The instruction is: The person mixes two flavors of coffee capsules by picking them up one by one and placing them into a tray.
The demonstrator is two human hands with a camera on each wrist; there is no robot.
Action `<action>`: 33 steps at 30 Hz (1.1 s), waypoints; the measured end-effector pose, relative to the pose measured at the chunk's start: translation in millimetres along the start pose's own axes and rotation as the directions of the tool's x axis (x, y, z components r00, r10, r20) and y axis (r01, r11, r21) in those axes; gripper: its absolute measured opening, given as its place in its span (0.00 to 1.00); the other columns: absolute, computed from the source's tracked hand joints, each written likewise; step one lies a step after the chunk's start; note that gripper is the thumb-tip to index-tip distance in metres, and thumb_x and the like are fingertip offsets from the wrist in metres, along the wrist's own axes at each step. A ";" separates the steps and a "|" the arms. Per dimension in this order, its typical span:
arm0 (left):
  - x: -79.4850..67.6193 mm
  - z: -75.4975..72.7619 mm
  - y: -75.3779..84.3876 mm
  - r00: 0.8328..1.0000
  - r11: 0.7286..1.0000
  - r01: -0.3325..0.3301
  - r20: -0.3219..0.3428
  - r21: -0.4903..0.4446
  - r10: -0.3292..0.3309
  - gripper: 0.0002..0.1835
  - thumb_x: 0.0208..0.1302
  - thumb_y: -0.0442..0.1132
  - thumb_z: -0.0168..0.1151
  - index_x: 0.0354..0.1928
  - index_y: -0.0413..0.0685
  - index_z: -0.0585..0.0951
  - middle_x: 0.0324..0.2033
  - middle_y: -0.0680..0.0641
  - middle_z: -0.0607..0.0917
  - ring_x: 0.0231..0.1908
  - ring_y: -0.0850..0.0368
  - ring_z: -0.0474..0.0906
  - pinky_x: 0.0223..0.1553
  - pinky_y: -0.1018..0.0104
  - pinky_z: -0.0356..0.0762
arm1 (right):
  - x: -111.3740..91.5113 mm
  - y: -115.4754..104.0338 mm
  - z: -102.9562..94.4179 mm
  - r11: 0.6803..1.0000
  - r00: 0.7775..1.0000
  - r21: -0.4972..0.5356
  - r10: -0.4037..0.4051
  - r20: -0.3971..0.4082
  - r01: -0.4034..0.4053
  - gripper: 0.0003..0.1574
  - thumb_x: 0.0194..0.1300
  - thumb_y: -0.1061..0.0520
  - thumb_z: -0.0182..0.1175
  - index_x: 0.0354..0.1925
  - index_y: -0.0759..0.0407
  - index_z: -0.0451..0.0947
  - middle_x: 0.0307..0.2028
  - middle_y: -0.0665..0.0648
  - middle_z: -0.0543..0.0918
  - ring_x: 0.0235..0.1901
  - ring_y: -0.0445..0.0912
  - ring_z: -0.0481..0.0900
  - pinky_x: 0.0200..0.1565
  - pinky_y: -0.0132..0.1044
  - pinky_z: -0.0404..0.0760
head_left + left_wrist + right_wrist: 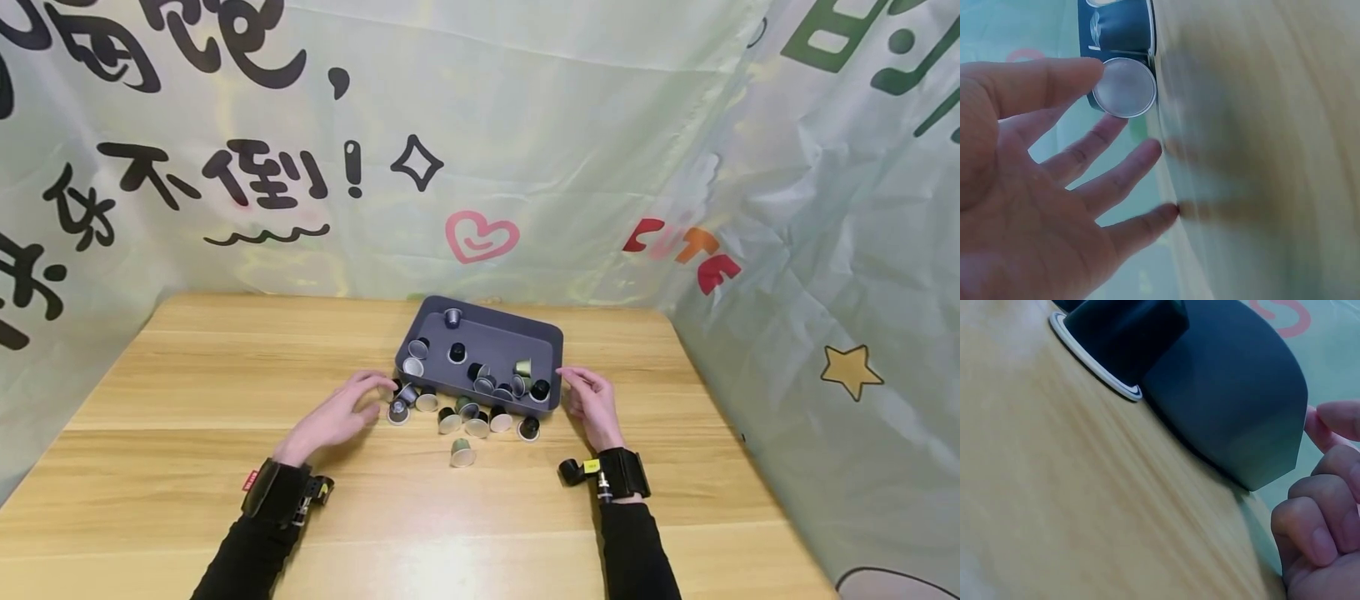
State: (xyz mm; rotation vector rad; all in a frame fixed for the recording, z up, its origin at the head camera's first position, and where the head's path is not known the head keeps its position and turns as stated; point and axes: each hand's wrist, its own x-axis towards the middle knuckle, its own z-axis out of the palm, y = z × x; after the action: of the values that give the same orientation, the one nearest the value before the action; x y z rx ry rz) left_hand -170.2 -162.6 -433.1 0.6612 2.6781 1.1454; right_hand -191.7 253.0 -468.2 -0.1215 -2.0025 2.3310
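Note:
A dark grey-blue tray (495, 333) lies on the table with several coffee capsules in it, and more are scattered along its near side. My left hand (337, 422) is at the tray's near left corner, fingers spread loosely beside a dark capsule (399, 411). In the left wrist view its thumb tip overlaps the pale round lid of a capsule (1125, 89), with the fingers apart. At the tray's right end, my right hand (592, 404) pinches the rim with thumb and index finger. Its other fingers (1304, 525) curl toward the palm in the right wrist view.
A light green capsule (462, 453) lies nearest to me, apart from the others. A black capsule (528, 428) stands by the tray's near right corner. The wooden table (225, 358) backs onto a printed cloth (585, 150), which also hangs along the right side.

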 end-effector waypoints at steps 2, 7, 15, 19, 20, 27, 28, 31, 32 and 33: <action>-0.7 -1.1 -0.5 1.000 1.000 0.006 -0.005 0.008 -0.006 0.21 0.68 0.28 0.53 0.63 0.41 0.75 0.69 0.30 0.68 0.67 0.27 0.66 0.68 0.27 0.63 | -0.3 0.3 0.1 1.000 1.000 0.001 -0.003 0.001 0.003 0.07 0.72 0.56 0.61 0.39 0.51 0.86 0.10 0.41 0.61 0.11 0.34 0.55 0.18 0.25 0.53; -1.9 -3.8 -0.4 0.999 0.999 0.034 -0.005 0.000 -0.034 0.21 0.68 0.28 0.52 0.63 0.41 0.75 0.68 0.31 0.69 0.63 0.29 0.71 0.64 0.29 0.70 | 0.2 1.3 -0.4 1.000 1.000 0.008 -0.005 0.008 0.005 0.08 0.72 0.57 0.60 0.38 0.50 0.86 0.10 0.41 0.61 0.11 0.33 0.55 0.17 0.24 0.53; -2.9 -5.9 -0.3 0.995 0.995 0.101 -0.006 -0.012 -0.101 0.21 0.67 0.27 0.52 0.62 0.42 0.75 0.65 0.31 0.71 0.61 0.33 0.74 0.62 0.32 0.74 | 1.0 2.5 -1.3 1.000 1.000 -0.005 -0.003 0.013 0.003 0.09 0.72 0.57 0.60 0.37 0.48 0.86 0.10 0.40 0.61 0.11 0.33 0.56 0.16 0.23 0.54; -2.8 -7.0 -0.1 0.991 0.991 0.131 -0.005 -0.005 -0.131 0.21 0.65 0.26 0.53 0.60 0.42 0.76 0.61 0.31 0.73 0.54 0.38 0.78 0.57 0.37 0.79 | 1.0 2.4 -1.5 1.000 1.000 -0.011 -0.010 0.010 0.010 0.09 0.72 0.57 0.60 0.37 0.48 0.87 0.11 0.41 0.61 0.11 0.33 0.55 0.17 0.23 0.54; -2.7 -7.3 0.1 0.990 0.990 0.139 -0.005 0.000 -0.139 0.21 0.65 0.26 0.53 0.59 0.41 0.76 0.61 0.31 0.73 0.53 0.40 0.78 0.56 0.38 0.80 | 1.0 2.2 -1.3 1.000 1.000 -0.010 -0.012 0.011 0.012 0.09 0.72 0.57 0.60 0.37 0.48 0.87 0.11 0.41 0.61 0.11 0.33 0.56 0.17 0.24 0.54; -2.0 -6.9 -0.1 0.985 0.985 0.172 -0.002 0.005 -0.172 0.16 0.64 0.28 0.58 0.54 0.44 0.80 0.57 0.34 0.76 0.47 0.46 0.78 0.47 0.50 0.83 | 0.1 2.1 -1.8 1.000 1.000 -0.027 -0.012 0.010 0.012 0.07 0.72 0.56 0.61 0.39 0.49 0.86 0.11 0.41 0.61 0.12 0.34 0.56 0.18 0.24 0.55; -1.8 -6.7 -0.5 0.986 0.986 0.169 -0.004 0.004 -0.169 0.16 0.64 0.28 0.59 0.53 0.44 0.81 0.55 0.35 0.77 0.46 0.48 0.78 0.46 0.51 0.83 | 0.1 2.0 -1.9 1.000 1.000 -0.027 -0.010 0.010 0.011 0.07 0.72 0.56 0.61 0.38 0.49 0.86 0.11 0.41 0.61 0.12 0.34 0.56 0.18 0.24 0.55; -1.2 -6.3 -1.3 0.988 0.988 0.155 -0.012 0.002 -0.155 0.14 0.63 0.28 0.61 0.50 0.44 0.82 0.51 0.38 0.79 0.44 0.51 0.78 0.45 0.55 0.81 | 0.0 1.7 -2.0 1.000 1.000 -0.019 0.000 0.012 0.000 0.08 0.72 0.57 0.61 0.38 0.49 0.86 0.11 0.41 0.61 0.12 0.34 0.55 0.18 0.24 0.55; -1.2 -6.3 -1.5 0.989 0.989 0.147 -0.011 0.001 -0.147 0.13 0.63 0.28 0.61 0.49 0.44 0.82 0.50 0.38 0.79 0.43 0.51 0.78 0.45 0.56 0.81 | -0.2 1.5 -1.8 1.000 1.000 -0.015 0.003 0.013 -0.003 0.08 0.72 0.57 0.60 0.38 0.48 0.86 0.11 0.41 0.61 0.12 0.34 0.56 0.18 0.24 0.55; -1.1 -6.2 -1.6 0.990 0.990 0.142 -0.011 0.001 -0.142 0.13 0.63 0.28 0.61 0.48 0.45 0.83 0.49 0.39 0.79 0.43 0.52 0.78 0.45 0.57 0.80 | -0.3 1.2 -1.7 1.000 1.000 -0.012 0.005 0.013 -0.005 0.08 0.72 0.57 0.60 0.38 0.48 0.86 0.11 0.41 0.61 0.12 0.34 0.56 0.18 0.24 0.55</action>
State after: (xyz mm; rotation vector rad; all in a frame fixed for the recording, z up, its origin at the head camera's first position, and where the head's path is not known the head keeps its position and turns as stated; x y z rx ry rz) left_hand -171.7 -168.1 -430.0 0.4567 2.6856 1.1132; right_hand -191.2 254.4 -469.7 -0.1122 -2.0248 2.3288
